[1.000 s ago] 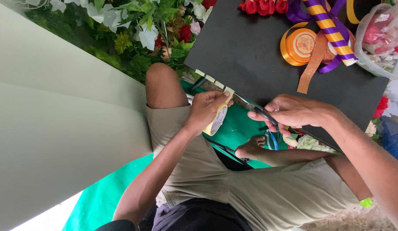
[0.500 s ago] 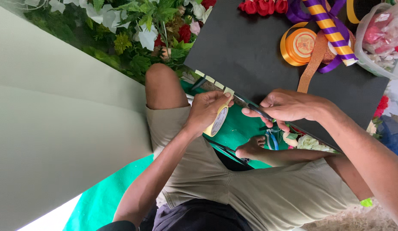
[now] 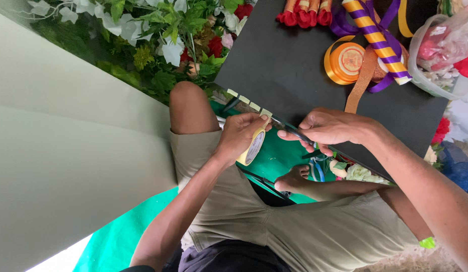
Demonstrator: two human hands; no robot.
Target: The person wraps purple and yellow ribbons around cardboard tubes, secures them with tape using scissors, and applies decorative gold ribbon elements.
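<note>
Black board (image 3: 289, 65); left hand (image 3: 239, 136) half-hides tape roll (image 3: 253, 147).

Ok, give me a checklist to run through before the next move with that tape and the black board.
1. Tape roll gripped in left hand: ok, fingers wrap it.
2. Right hand steadying the black board at its near edge: ok, fingers pinch the edge.
3. Earlier tape pieces seated along the board edge: ok, a row of small tabs shows.
4. Free tape end located: cannot tell, hidden between the hands.
5. Orange ribbon spool clear of the working edge: ok, it lies farther up the board.
6. Scissors within reach: cannot tell, only blue loops show below the board.
</note>
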